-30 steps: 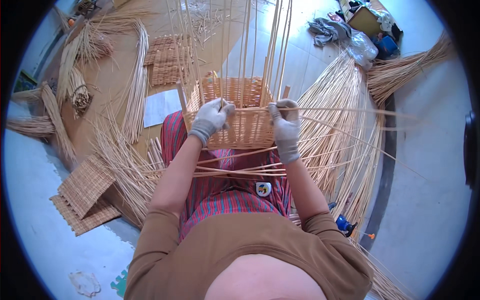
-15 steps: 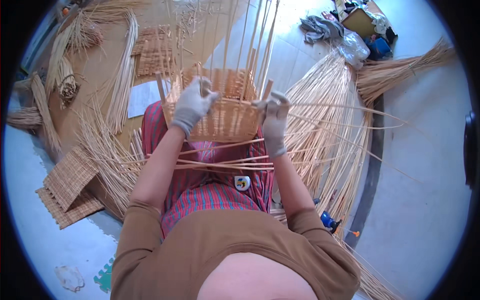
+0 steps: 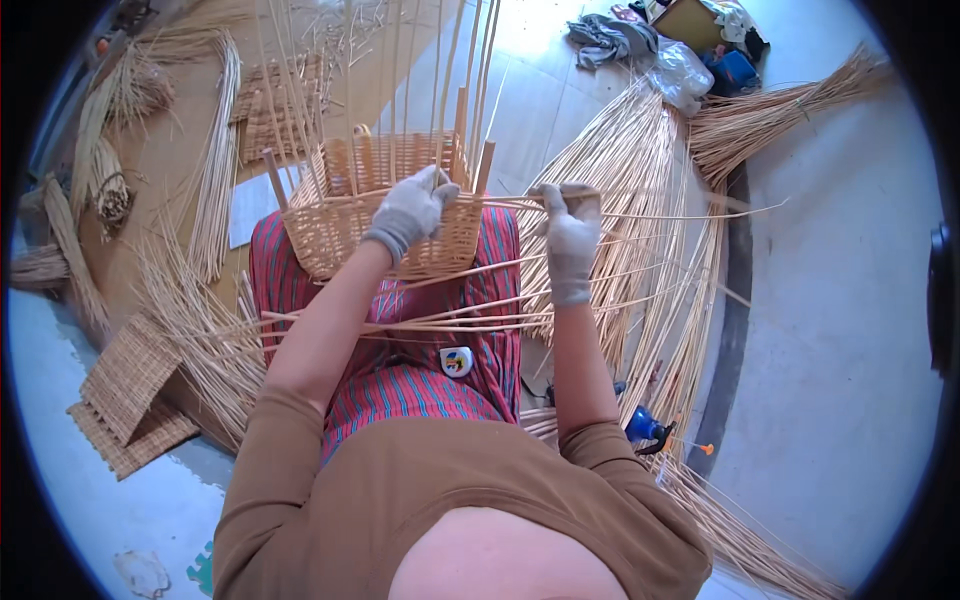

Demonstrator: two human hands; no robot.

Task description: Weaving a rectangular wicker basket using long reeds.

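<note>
Garment on torso: plain brown top (image 3: pixel 450 465), wide rounded neckline, edge seam visible. Sleeves (image 3: pixel 272 450) same brown, ending about the elbows, creased. Left hand (image 3: pixel 412 212): pale grey-white knit glove, cuff a darker grey, ending at the wrist. Right hand (image 3: pixel 572 240): matching glove, similar grey cuff. Forearms bare between glove and sleeve. Lower garment (image 3: pixel 400 395): loose red-pink cloth, narrow blue and dark stripes, folds across the lap.

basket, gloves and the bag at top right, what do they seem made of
Basket: probably rattan or similar cane, unpainted; thin tan strands interlace.
Gloves: likely knitted fabric, matt greyish-white, with darker grey cuffs; any coating is hard to tell.
Bag: apparently thin plastic film; it looks translucent and crinkled, with shiny highlights.
</note>
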